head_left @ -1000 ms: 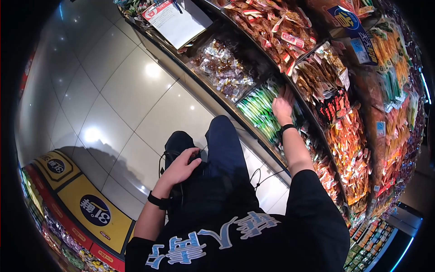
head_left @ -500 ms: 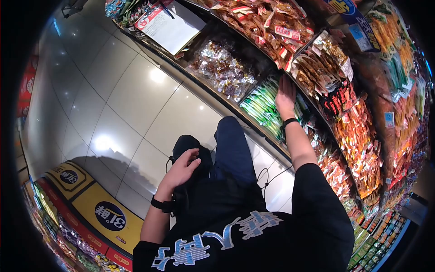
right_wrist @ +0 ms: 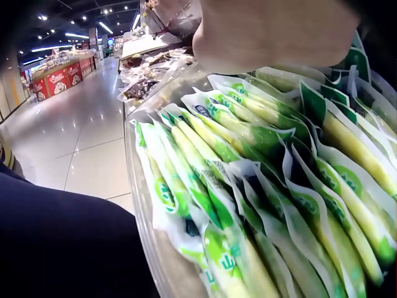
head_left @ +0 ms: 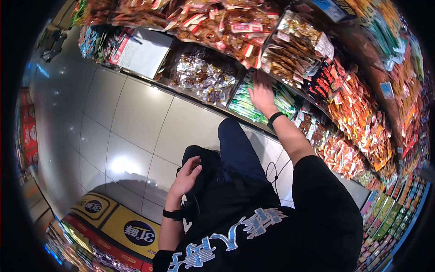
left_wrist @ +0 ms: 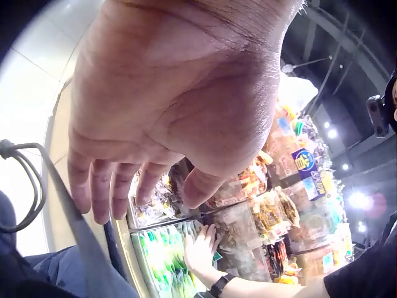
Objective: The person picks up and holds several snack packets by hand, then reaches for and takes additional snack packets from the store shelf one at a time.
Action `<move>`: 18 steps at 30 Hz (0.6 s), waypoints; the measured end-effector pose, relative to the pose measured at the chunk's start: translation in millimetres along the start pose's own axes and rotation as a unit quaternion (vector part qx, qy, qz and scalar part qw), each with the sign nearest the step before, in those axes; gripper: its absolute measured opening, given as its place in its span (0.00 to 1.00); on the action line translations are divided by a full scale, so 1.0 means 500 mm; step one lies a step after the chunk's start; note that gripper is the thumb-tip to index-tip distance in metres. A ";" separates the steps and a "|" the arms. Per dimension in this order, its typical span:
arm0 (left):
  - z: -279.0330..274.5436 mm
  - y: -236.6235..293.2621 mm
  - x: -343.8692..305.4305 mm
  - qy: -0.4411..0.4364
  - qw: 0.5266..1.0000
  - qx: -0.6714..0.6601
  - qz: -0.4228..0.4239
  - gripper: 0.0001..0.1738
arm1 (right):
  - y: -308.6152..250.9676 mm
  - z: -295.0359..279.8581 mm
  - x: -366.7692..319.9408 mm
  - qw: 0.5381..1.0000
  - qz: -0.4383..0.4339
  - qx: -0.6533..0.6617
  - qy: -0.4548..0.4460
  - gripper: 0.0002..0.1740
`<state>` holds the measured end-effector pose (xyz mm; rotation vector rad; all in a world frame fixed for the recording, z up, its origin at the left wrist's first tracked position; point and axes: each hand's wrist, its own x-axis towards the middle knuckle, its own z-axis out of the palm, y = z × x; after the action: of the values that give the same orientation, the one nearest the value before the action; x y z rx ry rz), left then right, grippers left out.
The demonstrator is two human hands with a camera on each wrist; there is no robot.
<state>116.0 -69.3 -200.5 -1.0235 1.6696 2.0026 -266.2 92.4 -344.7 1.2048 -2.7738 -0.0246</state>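
My right hand [head_left: 261, 96] lies over the green-and-white snack packets [head_left: 242, 100], its fingers stretched toward the back of their bin. In the right wrist view the packets [right_wrist: 248, 186] stand in tight rows, with yellowish-green contents showing through. They fill a clear plastic bin [right_wrist: 144, 205], and part of the right hand [right_wrist: 273, 34] hangs above its far side, fingertips hidden. My left hand [head_left: 186, 177] hovers by the left knee with relaxed fingers and holds nothing. Up close, the left wrist view shows that hand's [left_wrist: 180, 105] palm and loosely bent fingers.
Beside the green packets is a bin of shiny wrapped snacks [head_left: 199, 75], then a white sign [head_left: 145, 52]. Red-brown packaged snacks [head_left: 226, 28] fill the shelf tier above. A yellow-and-red display stand [head_left: 115, 224] is behind on the left. A thin cord [head_left: 277, 174] hangs near the right leg.
The head view has turned, so shelves and floor shift leftward. My right hand stays at the green packets, now lying flatter across them. My left hand keeps its place by the knee.
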 end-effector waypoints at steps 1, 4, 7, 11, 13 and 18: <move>0.004 0.006 0.001 -0.007 1.000 -0.001 -0.001 0.24 | 0.001 -0.016 -0.011 1.000 -0.003 -0.003 -0.006 0.38; 0.011 0.019 0.013 -0.017 1.000 0.002 -0.005 0.25 | 0.042 0.004 -0.024 1.000 0.006 0.018 -0.020 0.39; 0.019 0.042 0.015 -0.026 0.999 0.016 -0.018 0.26 | 0.048 -0.003 -0.013 0.998 0.015 0.041 -0.055 0.35; 0.041 0.085 -0.003 -0.036 0.999 0.000 -0.020 0.26 | 0.052 -0.058 -0.040 0.984 0.039 0.092 -0.150 0.37; 0.041 0.102 -0.018 -0.037 0.999 -0.003 -0.020 0.26 | 0.073 -0.050 -0.067 0.984 0.052 0.082 -0.146 0.37; 0.037 0.130 -0.081 -0.035 0.998 0.005 -0.051 0.26 | 0.091 -0.087 -0.056 0.974 0.050 0.073 -0.209 0.32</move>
<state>95.1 -60.8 -125.2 -1.0020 1.5565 1.9403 -275.5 145.4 -301.5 1.2107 -3.2496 -0.0764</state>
